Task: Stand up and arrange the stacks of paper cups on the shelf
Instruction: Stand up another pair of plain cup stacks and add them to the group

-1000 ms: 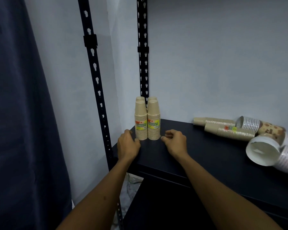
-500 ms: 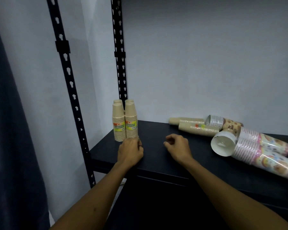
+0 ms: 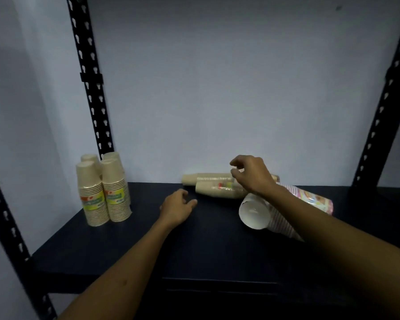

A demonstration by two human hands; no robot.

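Note:
Several tan cup stacks stand upright, rims down, at the back left of the black shelf. Two more tan stacks lie on their sides at the back middle. To their right lie patterned pink and white stacks, one showing its white open mouth. My right hand hovers over the lying tan stacks with fingers curled and apart, holding nothing. My left hand rests low over the shelf just left of them, fingers loosely spread and empty.
Black perforated uprights stand at the back left, front left and right of the shelf. A pale wall closes the back and the left side. The shelf's front edge runs below my forearms.
My view swung right, away from the upright stacks. Both hands left those stacks and moved right; the right hand rose above the lying tan stacks and the left followed beside them.

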